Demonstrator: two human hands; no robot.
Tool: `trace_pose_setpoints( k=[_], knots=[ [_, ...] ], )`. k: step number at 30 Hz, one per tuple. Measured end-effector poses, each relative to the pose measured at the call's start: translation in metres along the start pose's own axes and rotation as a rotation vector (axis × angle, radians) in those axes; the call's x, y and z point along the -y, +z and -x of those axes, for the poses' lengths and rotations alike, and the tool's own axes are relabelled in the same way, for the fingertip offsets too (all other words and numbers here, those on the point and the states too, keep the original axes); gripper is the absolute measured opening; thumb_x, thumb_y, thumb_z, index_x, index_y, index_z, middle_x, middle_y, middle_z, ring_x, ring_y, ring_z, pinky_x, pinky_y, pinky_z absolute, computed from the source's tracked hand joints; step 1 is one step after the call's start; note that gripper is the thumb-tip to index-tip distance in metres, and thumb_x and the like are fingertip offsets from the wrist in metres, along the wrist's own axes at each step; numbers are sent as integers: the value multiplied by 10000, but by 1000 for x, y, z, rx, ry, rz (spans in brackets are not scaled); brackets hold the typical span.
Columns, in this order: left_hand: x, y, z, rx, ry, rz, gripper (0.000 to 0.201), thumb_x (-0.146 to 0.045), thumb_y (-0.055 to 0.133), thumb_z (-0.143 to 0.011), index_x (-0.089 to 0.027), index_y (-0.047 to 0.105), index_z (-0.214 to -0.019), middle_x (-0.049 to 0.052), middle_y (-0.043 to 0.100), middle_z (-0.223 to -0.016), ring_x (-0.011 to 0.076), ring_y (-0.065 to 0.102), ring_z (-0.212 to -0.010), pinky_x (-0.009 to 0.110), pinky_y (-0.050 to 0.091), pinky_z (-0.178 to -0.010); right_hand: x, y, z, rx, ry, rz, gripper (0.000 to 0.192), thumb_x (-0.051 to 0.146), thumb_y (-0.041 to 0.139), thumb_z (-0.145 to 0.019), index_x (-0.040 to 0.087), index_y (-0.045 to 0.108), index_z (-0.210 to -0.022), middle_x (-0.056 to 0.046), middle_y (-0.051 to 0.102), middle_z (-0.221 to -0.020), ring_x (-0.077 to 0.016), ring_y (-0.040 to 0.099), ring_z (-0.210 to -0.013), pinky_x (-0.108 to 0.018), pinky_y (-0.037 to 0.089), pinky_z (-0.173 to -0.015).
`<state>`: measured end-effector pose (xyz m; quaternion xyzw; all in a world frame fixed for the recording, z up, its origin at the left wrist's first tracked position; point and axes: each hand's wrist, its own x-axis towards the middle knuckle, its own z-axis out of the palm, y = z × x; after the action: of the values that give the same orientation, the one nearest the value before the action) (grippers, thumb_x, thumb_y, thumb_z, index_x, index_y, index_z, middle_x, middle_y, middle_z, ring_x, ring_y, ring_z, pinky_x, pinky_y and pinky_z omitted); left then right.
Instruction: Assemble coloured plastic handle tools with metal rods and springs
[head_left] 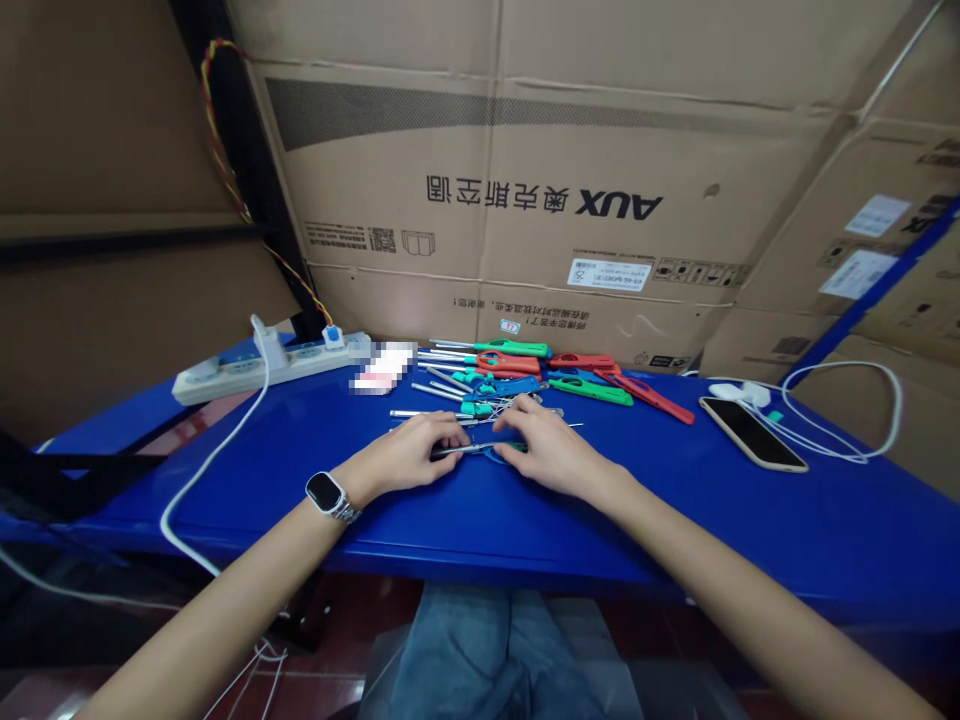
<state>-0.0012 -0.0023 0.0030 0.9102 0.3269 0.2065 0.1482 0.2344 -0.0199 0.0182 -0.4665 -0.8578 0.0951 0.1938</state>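
Blue table (pixel 225 480) carries a pile of red, green and blue long-nozzle lighters (pixel 525 375), apparently untouched. Left hand (pixel 412 455) and right hand (pixel 551 450) pinch one blue lighter (pixel 480 450) by its ends, low over the near table edge; work looks early.

Head-worn camera looks forward and down, close over the blue table (pixel 675 540).

Blue table (pixel 825 520) with colored lighters (pixel 525 375), power strip (pixel 247 368), phone (pixel 752 432), white cable (pixel 862 440).
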Motion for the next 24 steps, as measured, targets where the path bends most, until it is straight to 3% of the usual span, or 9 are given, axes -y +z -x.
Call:
trace_pose_setpoints(
  k=[5, 16, 24],
  knots=[
    [1, 1, 1, -2, -6, 0, 186, -215, 516, -924, -200, 688, -992, 40, 627, -951, 177, 607, -840, 283, 472, -764, 1, 5, -20, 137, -152, -34, 76, 207, 698, -851, 173, 706, -919, -55, 630, -951, -196, 593, -895, -305, 427, -798],
    [1, -2, 1, -33, 16, 41, 211, -270, 493, -964, -188, 684, -998, 48, 623, -937, 167, 598, -799, 268, 471, -718, -10, 10, -20, 12, -245, -159, 69, 152, 671, -876, 169, 715, -825, -22, 681, -824, -159, 569, -811, -305, 412, -827],
    [-1, -1, 0, -10, 15, 56, 252, -290, 482, -972, -174, 702, -1012, 56, 602, -922, 166, 587, -774, 273, 459, -702, -12, 13, -21, 13, -287, -192, 64, 141, 686, -864, 162, 717, -812, -32, 675, -805, -165, 569, -802, -312, 422, -818]
  ],
)
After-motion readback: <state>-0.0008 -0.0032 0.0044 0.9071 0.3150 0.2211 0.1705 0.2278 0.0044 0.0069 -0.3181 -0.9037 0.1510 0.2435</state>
